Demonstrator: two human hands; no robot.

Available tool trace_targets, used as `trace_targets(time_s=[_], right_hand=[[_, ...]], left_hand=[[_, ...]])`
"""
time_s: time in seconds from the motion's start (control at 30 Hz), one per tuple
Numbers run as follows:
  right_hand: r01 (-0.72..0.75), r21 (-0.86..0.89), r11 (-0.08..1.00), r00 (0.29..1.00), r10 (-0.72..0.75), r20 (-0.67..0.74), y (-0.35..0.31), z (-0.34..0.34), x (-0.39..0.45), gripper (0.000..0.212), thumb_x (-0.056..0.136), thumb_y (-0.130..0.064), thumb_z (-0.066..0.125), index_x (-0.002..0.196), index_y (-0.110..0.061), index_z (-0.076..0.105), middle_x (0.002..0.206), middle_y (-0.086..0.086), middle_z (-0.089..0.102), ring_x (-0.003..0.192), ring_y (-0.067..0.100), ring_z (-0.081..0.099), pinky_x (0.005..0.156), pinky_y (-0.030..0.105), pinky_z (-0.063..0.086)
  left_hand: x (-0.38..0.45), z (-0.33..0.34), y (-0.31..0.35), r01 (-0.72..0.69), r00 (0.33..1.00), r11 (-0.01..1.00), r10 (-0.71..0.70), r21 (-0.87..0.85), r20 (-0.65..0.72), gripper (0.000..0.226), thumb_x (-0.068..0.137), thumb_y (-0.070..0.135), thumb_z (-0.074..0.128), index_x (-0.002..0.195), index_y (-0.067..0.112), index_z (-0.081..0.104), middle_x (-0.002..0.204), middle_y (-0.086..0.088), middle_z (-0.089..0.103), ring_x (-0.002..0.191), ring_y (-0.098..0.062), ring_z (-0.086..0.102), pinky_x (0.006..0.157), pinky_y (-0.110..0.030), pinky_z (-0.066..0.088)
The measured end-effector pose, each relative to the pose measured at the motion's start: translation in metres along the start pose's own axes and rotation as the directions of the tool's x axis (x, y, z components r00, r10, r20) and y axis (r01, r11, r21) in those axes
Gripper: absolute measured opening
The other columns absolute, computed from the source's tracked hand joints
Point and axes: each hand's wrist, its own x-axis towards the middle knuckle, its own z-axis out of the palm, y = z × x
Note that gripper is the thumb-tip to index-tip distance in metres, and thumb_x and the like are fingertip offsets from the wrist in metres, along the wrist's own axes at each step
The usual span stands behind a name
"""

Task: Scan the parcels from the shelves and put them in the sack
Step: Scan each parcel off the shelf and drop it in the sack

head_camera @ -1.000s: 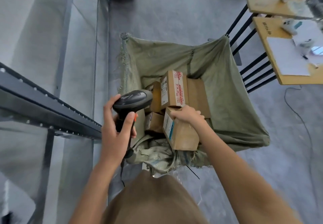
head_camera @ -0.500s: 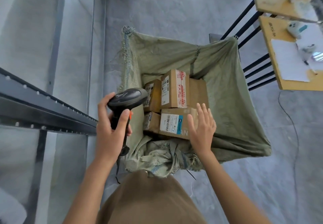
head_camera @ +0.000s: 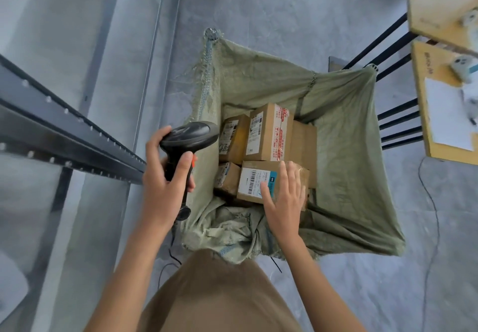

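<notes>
Grey floor carries open green sack, cardboard parcels inside.

Print on the parcel labels too small to read. Right part of the nearest label covered by the right hand. Scanner grip wrapped by the left hand. Desk cut off at the right edge, small items on it blurred.

No wording can be read: the white shipping label on the nearest parcel shows only a barcode, and the red print on the tall parcel is blurred.
</notes>
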Motion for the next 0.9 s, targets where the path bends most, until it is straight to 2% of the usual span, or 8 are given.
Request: trace_targets(time_s=[0.17, 0.27, 0.37, 0.43, 0.53, 0.63, 0.73, 0.9], right_hand=[[0.151, 0.046, 0.988, 0.987, -0.153, 0.051, -0.019, -0.003, -0.001, 0.072, 0.097, -0.057, 0.037, 0.159, -0.021, 0.024, 0.167, 0.0, 0.017, 0.155, 0.017, 0.008, 0.125, 0.042, 0.01], [0.285, -0.025, 0.958, 0.958, -0.284, 0.036, -0.022, -0.009, -0.007, 0.065, 0.099, -0.051, 0.039, 0.155, -0.019, 0.032, 0.164, 0.005, 0.027, 0.153, 0.023, 0.019, 0.122, 0.049, 0.023], [0.442, -0.08, 0.893, 0.896, -0.443, 0.012, -0.024, -0.016, -0.023, 0.058, 0.1, -0.042, 0.043, 0.151, -0.014, 0.041, 0.158, 0.01, 0.038, 0.149, 0.03, 0.031, 0.118, 0.054, 0.031], [0.532, -0.08, 0.843, 0.846, -0.533, 0.007, -0.026, -0.023, -0.037, 0.057, 0.101, -0.041, 0.044, 0.15, -0.012, 0.043, 0.157, 0.012, 0.04, 0.147, 0.031, 0.034, 0.118, 0.053, 0.031], [0.659, -0.025, 0.752, 0.753, -0.658, 0.02, -0.021, -0.035, -0.068, 0.057, 0.101, -0.042, 0.042, 0.149, -0.013, 0.045, 0.156, 0.012, 0.042, 0.147, 0.031, 0.035, 0.118, 0.052, 0.031], [0.77, 0.05, 0.637, 0.634, -0.771, 0.058, -0.011, -0.044, -0.101, 0.056, 0.101, -0.041, 0.043, 0.15, -0.013, 0.044, 0.157, 0.011, 0.041, 0.146, 0.032, 0.035, 0.116, 0.055, 0.034], [0.852, 0.137, 0.505, 0.497, -0.863, 0.09, -0.004, -0.056, -0.141, 0.059, 0.1, -0.043, 0.043, 0.152, -0.015, 0.041, 0.159, 0.01, 0.038, 0.148, 0.031, 0.032, 0.116, 0.055, 0.033], [0.902, 0.313, 0.298, 0.269, -0.954, 0.132, -0.014, -0.076, -0.229, 0.061, 0.099, -0.043, 0.043, 0.153, -0.017, 0.037, 0.16, 0.01, 0.036, 0.15, 0.03, 0.028, 0.118, 0.053, 0.028]], left_hand=[[-0.025, -0.002, 0.003, -0.015, 0.997, 0.999, 0.017, 0.03, -0.081, 0.04, 0.091, 0.043, 0.06, 0.127, 0.048, 0.044, 0.089, -0.012, 0.066, 0.054, -0.025, 0.058, 0.055, -0.036, 0.053], [-0.047, -0.005, 0.004, -0.032, 0.987, 0.998, 0.04, 0.056, -0.155, 0.041, 0.095, 0.033, 0.059, 0.131, 0.044, 0.043, 0.088, -0.007, 0.067, 0.055, -0.026, 0.058, 0.055, -0.039, 0.053], [-0.081, -0.007, 0.007, -0.066, 0.959, 0.994, 0.087, 0.087, -0.271, 0.04, 0.099, 0.026, 0.059, 0.126, 0.052, 0.044, 0.088, -0.002, 0.067, 0.053, -0.025, 0.057, 0.054, -0.039, 0.052], [-0.112, -0.007, 0.008, -0.074, 0.932, 0.992, 0.106, 0.103, -0.346, 0.039, 0.102, 0.022, 0.058, 0.127, 0.049, 0.044, 0.089, -0.002, 0.068, 0.054, -0.025, 0.056, 0.056, -0.039, 0.051], [-0.177, -0.001, 0.005, -0.083, 0.872, 0.991, 0.123, 0.104, -0.473, 0.038, 0.099, 0.027, 0.057, 0.129, 0.046, 0.043, 0.088, -0.003, 0.068, 0.054, -0.027, 0.056, 0.058, -0.04, 0.052], [-0.255, 0.009, -0.005, -0.085, 0.764, 0.994, 0.112, 0.073, -0.635, 0.038, 0.097, 0.031, 0.058, 0.124, 0.053, 0.044, 0.083, -0.003, 0.068, 0.053, -0.024, 0.056, 0.056, -0.036, 0.052], [-0.344, 0.019, -0.016, -0.083, 0.592, 0.996, 0.065, 0.02, -0.803, 0.04, 0.102, 0.021, 0.057, 0.121, 0.054, 0.044, 0.087, -0.011, 0.066, 0.056, -0.023, 0.057, 0.053, -0.033, 0.052], [-0.478, 0.026, -0.011, -0.056, 0.316, 0.998, 0.007, -0.011, -0.949, 0.037, 0.105, 0.018, 0.052, 0.128, 0.044, 0.041, 0.091, -0.014, 0.065, 0.057, -0.03, 0.053, 0.052, -0.029, 0.052]])
